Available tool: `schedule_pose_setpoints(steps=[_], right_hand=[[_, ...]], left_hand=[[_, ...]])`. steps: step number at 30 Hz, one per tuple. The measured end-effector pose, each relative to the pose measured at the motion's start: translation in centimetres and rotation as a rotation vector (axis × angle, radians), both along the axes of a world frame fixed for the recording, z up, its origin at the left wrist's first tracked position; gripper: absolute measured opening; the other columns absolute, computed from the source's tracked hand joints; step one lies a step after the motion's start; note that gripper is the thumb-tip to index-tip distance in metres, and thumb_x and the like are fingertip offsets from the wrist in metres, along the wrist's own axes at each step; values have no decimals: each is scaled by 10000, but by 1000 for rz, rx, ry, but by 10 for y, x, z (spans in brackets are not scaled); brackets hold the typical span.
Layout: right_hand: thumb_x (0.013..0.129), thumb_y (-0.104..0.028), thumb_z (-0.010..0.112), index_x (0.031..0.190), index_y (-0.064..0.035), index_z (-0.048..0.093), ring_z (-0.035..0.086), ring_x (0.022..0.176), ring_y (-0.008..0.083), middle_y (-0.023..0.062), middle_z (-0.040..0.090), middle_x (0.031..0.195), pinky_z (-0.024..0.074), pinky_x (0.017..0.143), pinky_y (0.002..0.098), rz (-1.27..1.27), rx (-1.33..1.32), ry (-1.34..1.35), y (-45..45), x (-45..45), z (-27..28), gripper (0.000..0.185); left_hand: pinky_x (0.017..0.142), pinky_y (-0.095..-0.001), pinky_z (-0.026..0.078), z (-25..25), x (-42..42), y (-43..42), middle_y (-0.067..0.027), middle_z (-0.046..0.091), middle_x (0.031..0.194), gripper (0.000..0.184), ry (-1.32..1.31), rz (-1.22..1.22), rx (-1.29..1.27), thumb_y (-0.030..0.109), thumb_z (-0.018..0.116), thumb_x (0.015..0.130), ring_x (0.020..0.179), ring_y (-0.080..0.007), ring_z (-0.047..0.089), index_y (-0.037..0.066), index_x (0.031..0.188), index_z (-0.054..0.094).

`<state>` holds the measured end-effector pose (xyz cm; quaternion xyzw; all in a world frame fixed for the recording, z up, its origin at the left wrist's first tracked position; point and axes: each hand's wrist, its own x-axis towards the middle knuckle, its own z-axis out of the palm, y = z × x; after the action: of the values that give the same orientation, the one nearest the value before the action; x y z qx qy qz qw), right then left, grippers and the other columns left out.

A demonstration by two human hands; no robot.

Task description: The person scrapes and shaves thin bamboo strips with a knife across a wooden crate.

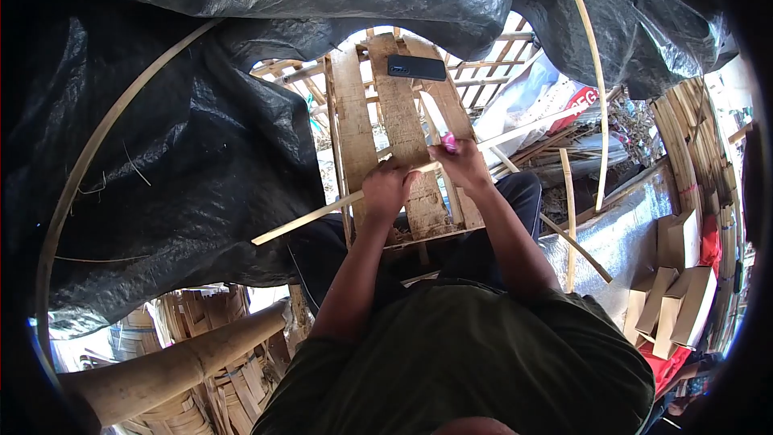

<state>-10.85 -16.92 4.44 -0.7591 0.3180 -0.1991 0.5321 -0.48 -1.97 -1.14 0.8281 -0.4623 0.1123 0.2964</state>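
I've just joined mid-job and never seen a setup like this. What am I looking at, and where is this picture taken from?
There's no machine here: a person works with two bare hands. The one picture comes from a camera worn on the head, looking forward and down, so the person's own torso fills the bottom. The left hand and right hand hold a long pale strip over some wooden boards. A small pink item shows at the right hand; I can't tell what it is. A dark phone lies at the boards' far end.
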Motion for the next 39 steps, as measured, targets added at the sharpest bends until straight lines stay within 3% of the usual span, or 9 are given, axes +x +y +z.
schedule_pose_setpoints(steps=[9, 11, 14, 15, 18, 30, 34, 38, 39], right_hand=[[873, -184, 763, 820, -15, 680, 476, 542, 47, -34, 580, 644, 382, 479, 243, -204, -278, -553, -22, 25, 25, 196], [845, -162, 764, 761, -10, 644, 452, 597, 65, 22, 559, 627, 404, 542, 271, 114, -154, 223, -42, 14, 20, 211], [831, -200, 770, 740, -21, 643, 442, 593, 63, 0, 571, 646, 404, 542, 270, -40, 56, -155, -35, -4, 18, 237], [855, -341, 750, 866, -59, 653, 436, 447, 54, -34, 514, 594, 336, 363, 253, -21, 0, -88, -36, -9, 18, 298], [873, -337, 735, 879, -77, 644, 399, 447, 48, -50, 462, 577, 302, 353, 240, -91, 270, -2, -33, -38, 17, 276], [943, -231, 660, 956, -66, 629, 373, 470, 25, -63, 470, 620, 256, 375, 239, -206, 243, -8, -32, -117, -34, 168], [896, -220, 688, 1017, -13, 585, 433, 447, 89, -7, 494, 659, 348, 351, 281, -190, 189, 13, -27, -114, -25, 261], [847, -263, 729, 1322, 10, 545, 683, 681, 255, 179, 698, 882, 546, 641, 371, -142, -387, -11, -50, -110, -79, 577], [823, -305, 742, 1402, -17, 497, 713, 912, 320, 275, 676, 1081, 538, 824, 391, -118, -353, 171, -47, -114, -58, 692]], left_hand=[[620, -393, 507, -2, -5, 1, -42, 581, 737, 300, -50, 54, 33, 440, 760, 761, 718, -246, 643, 156, 860, 768], [615, -388, 507, 0, -5, 2, -38, 590, 741, 313, -60, 10, -33, 444, 754, 768, 721, -250, 645, 150, 874, 770], [626, -389, 512, 1, -6, 3, -37, 606, 752, 283, -58, -2, -35, 405, 757, 783, 730, -253, 649, 136, 871, 767], [626, -389, 512, 0, -6, 3, -37, 606, 752, 283, -61, 2, -40, 405, 757, 783, 730, -253, 649, 136, 871, 767], [635, -393, 514, -2, -7, 3, -43, 624, 767, 228, -90, 3, -117, 355, 758, 796, 741, -261, 653, 138, 866, 767], [626, -392, 505, 36, -4, 69, -29, 634, 778, 115, 121, 50, 94, 257, 756, 808, 733, -260, 650, 143, 823, 762], [607, -380, 483, 38, 4, 101, -51, 609, 722, 96, 95, 33, 54, 185, 777, 770, 706, -260, 635, 110, 824, 752], [629, -367, 490, 42, 13, 122, -49, 628, 735, 87, 141, -29, 45, 140, 781, 750, 710, -252, 629, 89, 811, 747], [646, -361, 497, 42, 15, 126, -49, 637, 755, 103, 141, -52, 43, 136, 780, 750, 719, -250, 629, 80, 828, 746]])
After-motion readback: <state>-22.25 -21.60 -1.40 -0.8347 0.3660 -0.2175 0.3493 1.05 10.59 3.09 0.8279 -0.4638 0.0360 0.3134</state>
